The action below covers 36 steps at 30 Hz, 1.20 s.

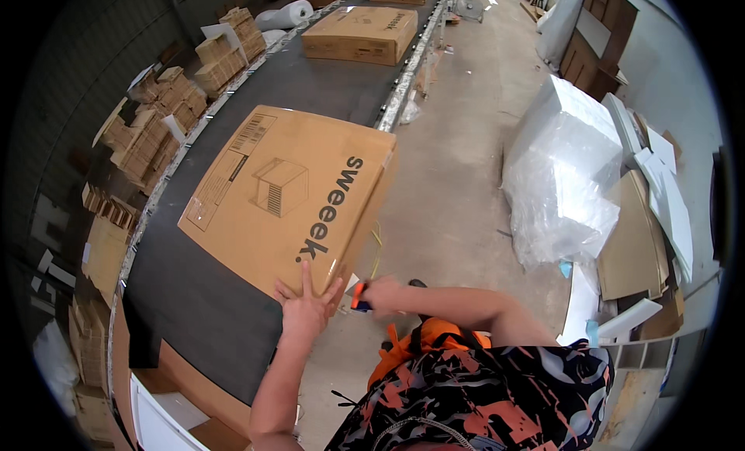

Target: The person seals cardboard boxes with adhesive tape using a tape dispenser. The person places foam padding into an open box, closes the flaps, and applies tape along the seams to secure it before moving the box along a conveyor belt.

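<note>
A large flat cardboard box (287, 195) lies on the dark conveyor belt (225, 311), its top printed with bold dark lettering, a line drawing and label panels. My left hand (305, 311) rests on the box's near corner, fingers spread. Just right of that corner, beside the belt, my right hand (378, 296) is closed round a small orange and dark tool (359, 297). A pale, flat piece shows next to the tool, close to the box's side. The tool's exact kind is too small to make out.
Farther up the belt sits another cardboard box (361, 33). Stacks of brown boards (147, 140) line the belt's left side. A plastic-wrapped white block (559, 171) stands on the floor to the right, near leaning panels (663, 210). An open carton (217, 397) is at lower left.
</note>
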{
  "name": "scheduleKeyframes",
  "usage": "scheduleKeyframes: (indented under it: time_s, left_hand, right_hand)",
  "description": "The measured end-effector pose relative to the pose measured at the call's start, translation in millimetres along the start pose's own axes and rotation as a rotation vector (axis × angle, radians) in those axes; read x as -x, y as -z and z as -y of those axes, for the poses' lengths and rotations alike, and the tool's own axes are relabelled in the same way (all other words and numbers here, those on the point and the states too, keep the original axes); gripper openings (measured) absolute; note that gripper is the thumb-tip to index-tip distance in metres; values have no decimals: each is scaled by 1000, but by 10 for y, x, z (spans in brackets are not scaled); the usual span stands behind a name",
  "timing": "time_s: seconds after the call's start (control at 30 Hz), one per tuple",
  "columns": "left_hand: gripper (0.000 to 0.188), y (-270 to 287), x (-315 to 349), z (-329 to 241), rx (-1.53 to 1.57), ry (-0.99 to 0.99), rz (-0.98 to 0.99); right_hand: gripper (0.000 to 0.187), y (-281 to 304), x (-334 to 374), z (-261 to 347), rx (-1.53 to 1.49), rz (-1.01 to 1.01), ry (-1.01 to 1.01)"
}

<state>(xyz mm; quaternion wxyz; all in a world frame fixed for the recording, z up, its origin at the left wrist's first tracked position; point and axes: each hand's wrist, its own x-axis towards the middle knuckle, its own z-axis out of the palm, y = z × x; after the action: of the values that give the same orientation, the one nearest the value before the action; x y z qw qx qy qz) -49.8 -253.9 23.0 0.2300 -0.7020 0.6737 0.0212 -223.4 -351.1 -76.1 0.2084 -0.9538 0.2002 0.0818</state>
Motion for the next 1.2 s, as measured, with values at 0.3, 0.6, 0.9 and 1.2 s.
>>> scheduleKeyframes:
  time_s: [0.3,0.6,0.9,1.2]
  left_hand:
    - [51,-21,5,-116,10,46,-30]
    - [55,-46,-38,-108,102,47,-112]
    - [46,482,-133,-47,57,14,50]
    - [37,2065,-2469,-506,184,-815,-377]
  right_hand:
    - [56,837,791,-2670,-1539,-581,-442]
    - [34,2421,-33,-3567,-1428,-349,-509]
    - [57,990,598,-1850,-1678,-308,-363]
    - [61,1200,380,-1485,-1767,-456,-516]
